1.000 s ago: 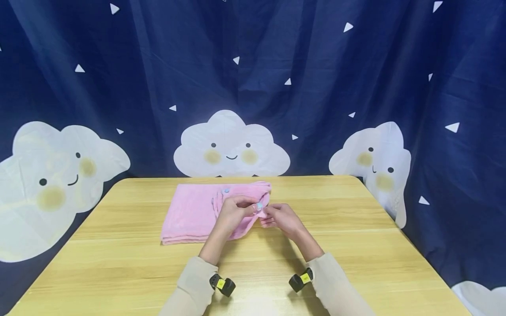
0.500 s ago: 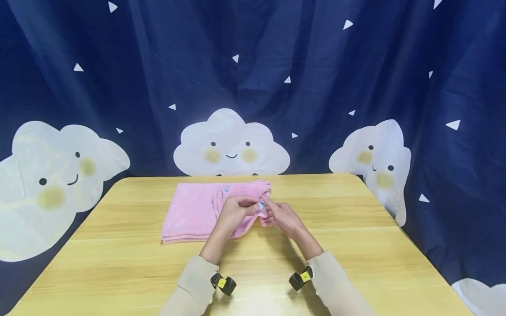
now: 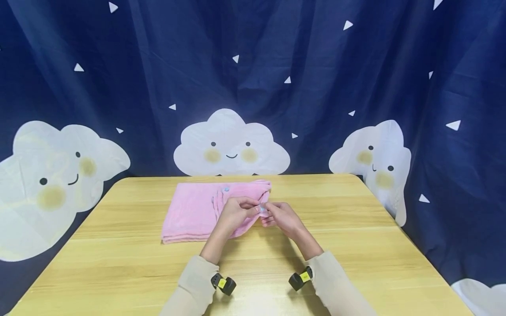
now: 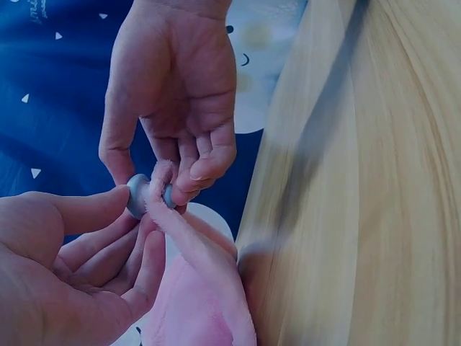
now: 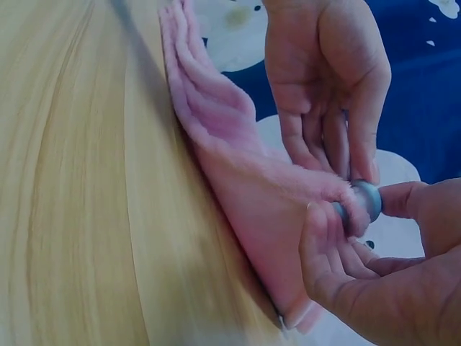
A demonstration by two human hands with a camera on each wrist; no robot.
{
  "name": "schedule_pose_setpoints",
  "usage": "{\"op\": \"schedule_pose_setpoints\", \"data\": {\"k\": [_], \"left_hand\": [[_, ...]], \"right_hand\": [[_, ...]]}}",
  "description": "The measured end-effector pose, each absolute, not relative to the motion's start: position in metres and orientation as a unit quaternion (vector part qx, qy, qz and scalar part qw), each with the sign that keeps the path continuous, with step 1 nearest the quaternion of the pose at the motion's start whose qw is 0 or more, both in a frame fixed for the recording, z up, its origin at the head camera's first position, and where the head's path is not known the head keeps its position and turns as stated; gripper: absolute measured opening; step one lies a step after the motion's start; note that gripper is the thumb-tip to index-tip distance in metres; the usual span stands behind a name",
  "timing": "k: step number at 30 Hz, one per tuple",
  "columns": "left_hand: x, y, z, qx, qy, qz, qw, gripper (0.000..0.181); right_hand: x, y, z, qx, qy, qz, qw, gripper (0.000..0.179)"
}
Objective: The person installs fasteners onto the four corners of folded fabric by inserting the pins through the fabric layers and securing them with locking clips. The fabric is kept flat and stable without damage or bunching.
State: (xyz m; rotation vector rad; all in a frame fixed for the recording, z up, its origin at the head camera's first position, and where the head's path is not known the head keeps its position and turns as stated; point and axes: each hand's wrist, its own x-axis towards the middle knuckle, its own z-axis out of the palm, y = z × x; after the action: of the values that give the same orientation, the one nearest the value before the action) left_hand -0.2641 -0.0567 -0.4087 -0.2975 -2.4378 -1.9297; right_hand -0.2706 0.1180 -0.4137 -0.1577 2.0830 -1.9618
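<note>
A folded pink plush cloth [image 3: 189,210] lies on the table, its right-hand corner lifted. At that corner a pale blue snap button [image 4: 137,196] shows on both faces of the fabric edge. My left hand [image 3: 234,215] pinches the button from the left, thumb on its rounded face and fingers behind the cloth. From the right, my right hand [image 3: 282,217] pinches the same button and edge; its thumb presses the dome [image 5: 369,199] and its fingers curl behind. Both thumb tips are close together there.
Another blue button [image 3: 226,189] sits on the cloth's upper layer. The wooden table [image 3: 356,245] extends around the cloth, and a dark blue curtain [image 3: 261,96] with smiling clouds hangs behind it. Each wrist carries a black camera [image 3: 224,283] below the sleeve cuff.
My right thumb has lifted off the fabric edge, then come down onto the button, so less of the button shows. My left hand stays nearly still, and the cloth keeps its place.
</note>
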Motion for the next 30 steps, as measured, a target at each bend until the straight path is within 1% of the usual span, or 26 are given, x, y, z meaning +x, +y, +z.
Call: {"op": "schedule_pose_setpoints", "data": {"k": [3,7,13,16,19,23,27,30], "left_hand": [[-0.264,-0.057,-0.409,-0.099,-0.783,-0.613,0.007,0.015],[-0.264,-0.056,-0.410,-0.102,-0.782,-0.614,0.008,0.015],[-0.263,-0.055,-0.408,-0.094,-0.809,-0.580,0.010,0.021],[-0.260,-0.053,-0.406,-0.097,-0.829,-0.551,0.012,0.023],[-0.258,-0.051,-0.405,-0.106,-0.841,-0.531,0.009,0.023],[-0.255,-0.044,-0.406,-0.122,-0.853,-0.507,0.001,0.020],[-0.255,-0.035,-0.413,-0.133,-0.876,-0.465,0.004,0.017],[-0.254,-0.029,-0.417,-0.143,-0.891,-0.429,0.020,0.016]], "right_hand": [[-0.270,0.118,-0.414,-0.057,0.712,-0.686,0.140,0.037],[-0.269,0.119,-0.414,-0.067,0.703,-0.693,0.146,0.036],[-0.270,0.118,-0.416,-0.072,0.734,-0.662,0.134,0.035],[-0.270,0.118,-0.416,-0.081,0.764,-0.629,0.117,0.034],[-0.269,0.120,-0.414,-0.079,0.795,-0.596,0.082,0.036],[-0.270,0.122,-0.413,-0.047,0.819,-0.571,0.029,0.036],[-0.272,0.123,-0.413,-0.030,0.824,-0.566,0.010,0.035],[-0.271,0.123,-0.412,-0.026,0.825,-0.564,0.006,0.032]]}}
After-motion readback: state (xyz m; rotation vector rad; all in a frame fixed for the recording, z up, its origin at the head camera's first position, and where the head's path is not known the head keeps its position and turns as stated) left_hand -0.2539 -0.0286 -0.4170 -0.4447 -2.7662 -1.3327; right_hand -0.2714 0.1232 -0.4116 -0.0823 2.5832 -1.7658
